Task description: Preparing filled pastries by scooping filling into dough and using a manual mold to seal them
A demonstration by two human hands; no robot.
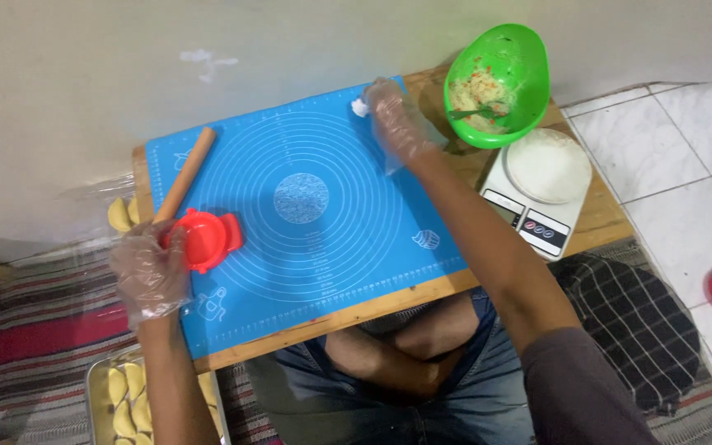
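Metal tray (96,387) nearest; rolling pin (185,174) beside left hand (148,276); green bowl (498,82) far.

Bowl (500,62) behind scale (537,194), right of mat (306,247).

Plain off-white wall (84,99), low wood table (595,222), white tile floor (669,140), striped rug (35,363), even light

the middle of the blue mat (315,239) lies bare, open from its near edge to the far edge. at its left a wooden rolling pin (185,173) and a red dumpling press (206,239) crowd the way, with the left hand (150,276) on the press. at the far right corner sits the right hand (395,119), hemmed by the green bowl (529,74) and scale (537,185) on the counter (595,218).
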